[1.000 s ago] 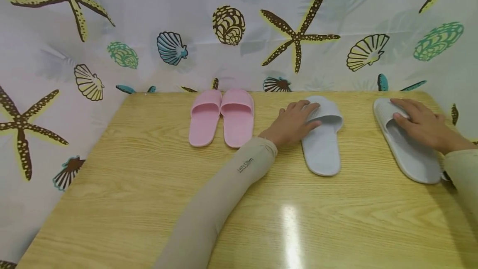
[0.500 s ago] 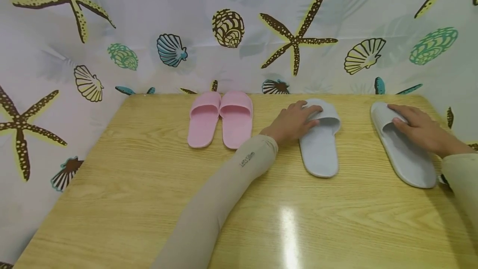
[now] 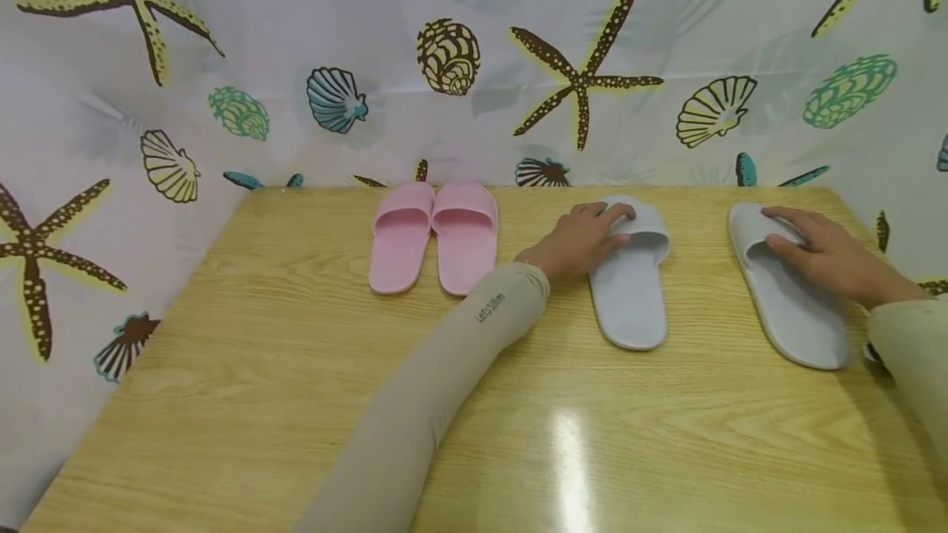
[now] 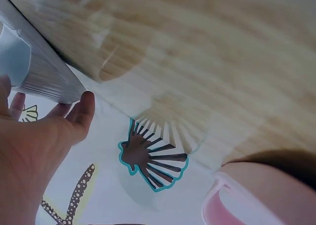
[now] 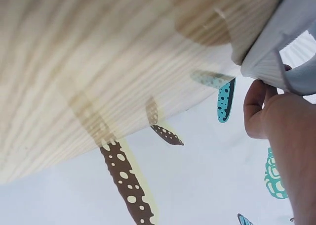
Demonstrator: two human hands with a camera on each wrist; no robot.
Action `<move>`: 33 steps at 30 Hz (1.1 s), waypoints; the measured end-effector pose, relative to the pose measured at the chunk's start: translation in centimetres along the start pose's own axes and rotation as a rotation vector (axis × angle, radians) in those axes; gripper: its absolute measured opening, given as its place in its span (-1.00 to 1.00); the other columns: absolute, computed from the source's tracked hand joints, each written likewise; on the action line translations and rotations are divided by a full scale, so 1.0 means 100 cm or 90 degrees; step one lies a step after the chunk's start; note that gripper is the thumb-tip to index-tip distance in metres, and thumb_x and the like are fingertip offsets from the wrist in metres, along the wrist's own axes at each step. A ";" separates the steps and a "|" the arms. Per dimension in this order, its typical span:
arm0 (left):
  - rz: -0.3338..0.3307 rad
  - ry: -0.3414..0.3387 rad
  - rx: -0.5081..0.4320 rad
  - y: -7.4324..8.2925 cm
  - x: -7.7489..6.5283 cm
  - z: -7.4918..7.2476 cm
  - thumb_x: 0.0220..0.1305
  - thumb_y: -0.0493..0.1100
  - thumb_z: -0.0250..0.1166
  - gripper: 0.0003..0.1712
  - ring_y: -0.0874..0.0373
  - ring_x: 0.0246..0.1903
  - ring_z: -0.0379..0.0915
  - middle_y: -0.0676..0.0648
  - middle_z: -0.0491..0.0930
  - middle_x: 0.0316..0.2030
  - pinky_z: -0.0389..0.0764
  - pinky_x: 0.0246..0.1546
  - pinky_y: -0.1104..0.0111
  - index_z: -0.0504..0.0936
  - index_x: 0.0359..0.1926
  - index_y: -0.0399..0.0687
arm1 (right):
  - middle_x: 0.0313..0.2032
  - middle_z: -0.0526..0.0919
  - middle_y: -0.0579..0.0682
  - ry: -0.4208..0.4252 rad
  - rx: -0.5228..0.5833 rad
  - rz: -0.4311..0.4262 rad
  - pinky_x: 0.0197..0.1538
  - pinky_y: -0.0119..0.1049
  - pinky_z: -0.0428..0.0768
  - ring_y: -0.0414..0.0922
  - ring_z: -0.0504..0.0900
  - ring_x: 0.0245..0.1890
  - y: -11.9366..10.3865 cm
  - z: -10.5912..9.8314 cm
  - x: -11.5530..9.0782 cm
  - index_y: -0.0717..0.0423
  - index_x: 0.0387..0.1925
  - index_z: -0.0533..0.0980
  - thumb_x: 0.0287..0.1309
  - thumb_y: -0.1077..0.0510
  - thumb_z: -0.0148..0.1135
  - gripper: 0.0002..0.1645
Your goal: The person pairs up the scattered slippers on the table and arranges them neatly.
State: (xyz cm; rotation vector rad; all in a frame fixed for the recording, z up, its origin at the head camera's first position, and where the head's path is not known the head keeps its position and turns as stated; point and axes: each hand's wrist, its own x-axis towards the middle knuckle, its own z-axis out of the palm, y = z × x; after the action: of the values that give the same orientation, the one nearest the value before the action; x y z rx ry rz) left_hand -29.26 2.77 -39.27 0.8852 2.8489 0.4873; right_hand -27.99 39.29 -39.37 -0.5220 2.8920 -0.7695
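Two pale grey slippers lie apart on the wooden table, toes toward the back. My left hand (image 3: pixel 581 238) grips the nearer-to-centre grey slipper (image 3: pixel 629 307) at its toe strap, fingers over the top and thumb by the strap's edge. On the far right, my right hand (image 3: pixel 837 257) holds the other grey slipper (image 3: pixel 800 315) by its strap from the right side; this slipper is angled, heel toward the right. In the left wrist view, fingertips (image 4: pixel 87 106) curl at the slipper's toe (image 4: pixel 52 84). The right wrist view has curled fingers (image 5: pixel 254 104) under the slipper's front (image 5: pixel 264 62).
A pair of pink slippers (image 3: pixel 465 257) stands side by side at the back of the table (image 3: pixel 244 368), left of the grey ones. Behind and at both sides hangs a white cloth (image 3: pixel 489 130) printed with shells and starfish.
The right grey slipper has slid left with my right hand and its heel has swung inward slightly. The left slipper and hand have barely shifted. The head view has moved a little.
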 end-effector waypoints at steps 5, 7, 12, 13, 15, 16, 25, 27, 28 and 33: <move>0.027 -0.004 -0.009 0.002 0.003 -0.001 0.55 0.17 -0.14 -0.47 0.04 0.43 0.20 -0.07 0.24 0.44 0.31 0.36 0.13 0.16 0.44 0.26 | 0.40 0.12 0.55 0.009 -0.006 -0.004 0.35 0.46 -0.01 0.55 0.04 0.38 -0.003 0.000 -0.001 0.25 0.49 0.10 0.52 0.00 -0.05 -0.31; 0.042 0.000 -0.015 0.001 0.003 -0.002 0.56 0.12 -0.12 -0.49 0.03 0.39 0.26 -0.10 0.30 0.40 0.34 0.35 0.16 0.17 0.43 0.19 | 0.40 0.11 0.55 0.005 -0.018 -0.001 0.34 0.47 -0.02 0.55 0.03 0.39 -0.004 0.000 0.000 0.23 0.50 0.08 0.53 -0.02 -0.10 -0.31; 0.076 0.008 -0.051 -0.002 -0.001 -0.003 0.56 0.05 -0.06 -0.51 -0.01 0.31 0.36 -0.19 0.39 0.31 0.37 0.34 0.24 0.22 0.40 0.09 | 0.43 0.07 0.53 -0.006 -0.021 -0.005 0.33 0.50 -0.08 0.57 -0.03 0.40 -0.006 -0.001 -0.001 0.23 0.52 0.03 0.56 -0.01 -0.20 -0.32; 0.079 0.005 -0.056 -0.002 -0.002 -0.004 0.56 0.05 -0.05 -0.51 -0.01 0.31 0.36 -0.20 0.39 0.30 0.37 0.33 0.23 0.23 0.40 0.09 | 0.43 0.06 0.52 -0.008 -0.021 -0.006 0.32 0.52 -0.09 0.57 -0.03 0.40 -0.006 -0.002 -0.002 0.22 0.52 0.03 0.56 0.00 -0.20 -0.33; 0.083 -0.002 -0.061 -0.002 -0.004 -0.004 0.56 0.06 -0.05 -0.51 -0.03 0.30 0.36 -0.22 0.38 0.31 0.38 0.32 0.21 0.23 0.41 0.11 | 0.44 0.05 0.52 -0.012 -0.024 0.000 0.27 0.57 -0.12 0.58 -0.05 0.40 -0.005 -0.002 -0.003 0.20 0.53 0.02 0.57 0.00 -0.22 -0.33; 0.083 -0.005 -0.061 -0.003 -0.005 -0.004 0.56 0.06 -0.04 -0.51 -0.03 0.30 0.36 -0.22 0.38 0.31 0.39 0.32 0.21 0.23 0.41 0.12 | 0.44 0.04 0.52 -0.015 -0.028 0.004 0.24 0.59 -0.13 0.59 -0.07 0.40 -0.004 -0.002 -0.004 0.18 0.54 0.00 0.57 -0.01 -0.24 -0.33; 0.056 -0.014 -0.068 -0.003 -0.014 -0.008 0.52 0.11 0.00 -0.49 -0.02 0.36 0.29 -0.18 0.36 0.35 0.36 0.35 0.20 0.28 0.41 0.22 | 0.40 0.09 0.54 -0.001 -0.023 0.018 0.23 0.54 -0.04 0.58 0.00 0.37 -0.008 -0.001 -0.002 0.24 0.49 0.07 0.56 -0.04 -0.19 -0.33; 0.056 -0.013 -0.063 -0.003 -0.016 -0.007 0.52 0.11 0.01 -0.49 -0.01 0.38 0.27 -0.17 0.39 0.35 0.34 0.38 0.19 0.29 0.41 0.21 | 0.38 0.10 0.56 -0.001 -0.018 0.024 0.20 0.55 -0.05 0.59 0.00 0.35 -0.007 0.000 -0.003 0.25 0.48 0.07 0.56 -0.05 -0.20 -0.33; 0.055 -0.012 -0.061 -0.003 -0.017 -0.007 0.52 0.10 0.02 -0.49 -0.01 0.39 0.26 -0.17 0.39 0.35 0.33 0.39 0.19 0.29 0.41 0.21 | 0.37 0.11 0.56 -0.001 -0.016 0.025 0.19 0.54 -0.04 0.59 0.02 0.33 -0.007 0.000 -0.003 0.26 0.47 0.08 0.56 -0.05 -0.20 -0.34; 0.073 -0.001 -0.047 -0.002 -0.021 -0.005 0.51 0.10 0.04 -0.50 0.00 0.38 0.29 -0.17 0.42 0.33 0.31 0.40 0.20 0.32 0.39 0.19 | 0.34 0.15 0.56 0.010 -0.015 0.032 0.21 0.48 0.05 0.57 0.09 0.32 -0.010 0.000 -0.006 0.30 0.41 0.13 0.55 -0.05 -0.18 -0.36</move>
State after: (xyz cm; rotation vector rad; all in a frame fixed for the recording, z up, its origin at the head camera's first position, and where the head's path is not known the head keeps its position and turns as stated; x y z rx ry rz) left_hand -27.78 1.28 -38.80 1.0390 2.7696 0.5999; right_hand -27.15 38.67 -38.91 -0.4457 2.9204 -0.7373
